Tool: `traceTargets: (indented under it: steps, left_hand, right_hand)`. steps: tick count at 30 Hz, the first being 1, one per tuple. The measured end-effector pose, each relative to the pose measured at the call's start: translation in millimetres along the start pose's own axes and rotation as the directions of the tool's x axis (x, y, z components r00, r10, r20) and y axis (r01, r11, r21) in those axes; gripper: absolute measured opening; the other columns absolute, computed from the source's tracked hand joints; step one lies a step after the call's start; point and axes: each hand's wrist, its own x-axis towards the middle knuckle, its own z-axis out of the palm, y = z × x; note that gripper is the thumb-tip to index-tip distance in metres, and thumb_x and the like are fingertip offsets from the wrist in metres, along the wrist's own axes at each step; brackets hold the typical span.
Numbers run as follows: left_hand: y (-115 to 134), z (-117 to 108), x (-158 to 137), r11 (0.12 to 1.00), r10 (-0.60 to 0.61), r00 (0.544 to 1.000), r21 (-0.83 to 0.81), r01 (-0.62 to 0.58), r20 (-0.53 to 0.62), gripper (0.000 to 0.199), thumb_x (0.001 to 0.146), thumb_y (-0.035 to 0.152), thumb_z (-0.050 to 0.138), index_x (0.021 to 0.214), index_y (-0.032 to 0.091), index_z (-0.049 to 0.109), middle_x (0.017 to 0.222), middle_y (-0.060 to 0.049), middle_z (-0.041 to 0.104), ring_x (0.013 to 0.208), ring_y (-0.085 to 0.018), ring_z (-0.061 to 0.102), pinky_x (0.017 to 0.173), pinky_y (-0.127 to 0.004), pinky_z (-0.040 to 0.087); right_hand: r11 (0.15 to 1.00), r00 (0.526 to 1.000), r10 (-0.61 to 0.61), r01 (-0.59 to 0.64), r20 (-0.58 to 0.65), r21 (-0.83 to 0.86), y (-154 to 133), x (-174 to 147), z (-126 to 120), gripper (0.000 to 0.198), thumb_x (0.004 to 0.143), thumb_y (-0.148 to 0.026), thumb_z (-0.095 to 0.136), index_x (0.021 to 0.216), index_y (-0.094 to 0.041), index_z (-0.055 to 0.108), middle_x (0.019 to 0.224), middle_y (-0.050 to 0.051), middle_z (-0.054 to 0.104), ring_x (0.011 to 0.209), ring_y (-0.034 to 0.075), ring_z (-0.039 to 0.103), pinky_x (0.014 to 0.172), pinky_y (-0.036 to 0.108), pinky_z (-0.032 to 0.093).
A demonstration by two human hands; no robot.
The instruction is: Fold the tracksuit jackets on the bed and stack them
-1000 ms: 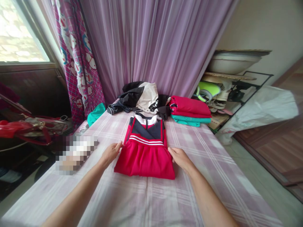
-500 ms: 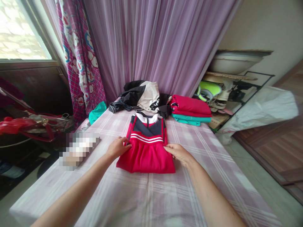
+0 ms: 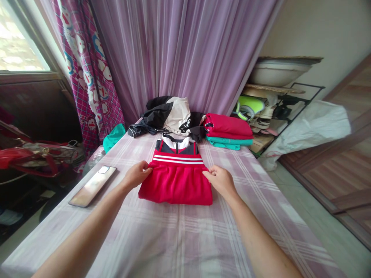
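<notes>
A red jacket (image 3: 176,185) with a navy and white collar lies partly folded on the table, its white-striped band (image 3: 178,159) running across the upper part. My left hand (image 3: 138,174) pinches the left edge just below that band. On the opposite edge, at about the same height, my right hand (image 3: 221,179) grips the cloth between thumb and fingers. The collar with its zip shows beyond the striped band, and the rest of the navy chest panel is covered by the red cloth.
Behind the jacket is a heap of black and white clothing (image 3: 176,116). Folded red clothes (image 3: 228,126) lie on teal ones (image 3: 228,142) at the back right. A phone (image 3: 93,186) rests on the checked tablecloth (image 3: 179,239) at left. A rack (image 3: 292,123) stands right of the table.
Both hands have moved the red striped part away from me, over more of the navy panel. The camera view has shifted slightly.
</notes>
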Motion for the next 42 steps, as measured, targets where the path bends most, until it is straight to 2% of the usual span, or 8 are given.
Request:
traceTargets:
  steps: [4,11,15,19,23,30,35,42]
  left_hand:
    - [-9,11,3,0.995,-0.101,0.993,0.021,0.1,0.062,0.025,0.082,0.042,0.056,0.089,0.019,0.063,0.085,-0.006,0.074,0.08,-0.022,0.068,0.062,-0.027,0.044]
    - [-10,6,6,0.884,-0.127,0.949,-0.401,0.24,0.287,0.075,0.08,0.079,0.041,0.111,0.015,0.065,0.109,-0.013,0.074,0.09,-0.024,0.07,0.06,-0.027,0.051]
    - [4,4,12,0.849,-0.153,0.935,-0.443,0.29,0.319,0.063,0.086,0.071,0.042,0.102,0.015,0.068,0.104,-0.011,0.076,0.092,-0.024,0.07,0.064,-0.027,0.052]
    - [16,8,10,0.851,-0.057,0.993,-0.515,0.1,0.1,0.046,0.091,0.056,0.043,0.102,0.018,0.065,0.097,-0.007,0.075,0.09,-0.022,0.069,0.07,-0.028,0.052]
    - [20,14,15,0.979,-0.015,0.98,-0.202,-0.026,-0.198,0.038,0.094,0.049,0.041,0.104,0.02,0.063,0.1,-0.006,0.073,0.094,-0.022,0.066,0.079,-0.029,0.048]
    - [13,17,26,0.994,-0.086,0.996,0.067,0.087,-0.023,0.039,0.095,0.044,0.046,0.117,0.018,0.063,0.112,-0.013,0.072,0.103,-0.027,0.067,0.084,-0.034,0.048]
    - [34,28,-15,0.941,0.304,0.924,0.226,-0.252,-0.234,0.046,0.098,0.035,0.039,0.14,0.021,0.051,0.147,-0.011,0.052,0.132,-0.025,0.051,0.11,-0.04,0.039]
    - [45,78,-23,0.842,0.419,0.903,0.41,-0.35,-0.09,0.057,0.097,0.055,0.038,0.148,0.03,0.044,0.157,-0.008,0.039,0.146,-0.032,0.032,0.116,-0.066,0.02]
  right_hand:
    - [0.983,0.999,0.048,-0.049,-0.012,-0.18,23,-2,14,0.028,0.074,-0.049,0.063,0.063,-0.025,0.056,0.067,0.0,0.068,0.066,0.017,0.061,0.056,0.026,0.034]
    - [1.0,0.988,0.017,-0.018,0.157,0.01,36,24,17,0.05,0.086,-0.062,0.044,0.062,-0.022,0.062,0.06,0.002,0.064,0.068,0.02,0.063,0.057,0.026,0.038]
    - [0.994,0.964,-0.036,0.005,0.265,0.113,23,26,21,0.045,0.078,-0.061,0.056,0.059,-0.02,0.059,0.055,-0.001,0.057,0.062,0.017,0.057,0.056,0.025,0.038]
    - [0.961,0.983,-0.175,0.158,0.055,0.228,7,15,11,0.039,0.079,-0.058,0.057,0.075,-0.02,0.063,0.071,0.001,0.066,0.068,0.017,0.059,0.064,0.027,0.043]
    - [0.982,0.924,-0.177,0.189,-0.339,0.004,3,10,10,0.033,0.084,-0.053,0.056,0.087,-0.02,0.064,0.086,0.007,0.07,0.08,0.02,0.061,0.075,0.03,0.045]
    - [0.971,0.999,-0.013,0.003,-0.037,-0.24,22,20,31,0.03,0.09,-0.045,0.053,0.099,-0.021,0.068,0.099,0.008,0.073,0.088,0.022,0.066,0.075,0.031,0.046]
    - [0.907,0.877,-0.407,0.357,-0.255,-0.221,0,-2,30,0.038,0.096,-0.037,0.043,0.119,-0.018,0.066,0.12,0.013,0.068,0.109,0.023,0.063,0.096,0.036,0.046]
    - [0.698,0.8,-0.577,0.588,0.166,-0.408,-10,-16,73,0.047,0.098,-0.046,0.046,0.143,-0.032,0.052,0.156,0.009,0.04,0.145,0.03,0.032,0.116,0.058,0.02]
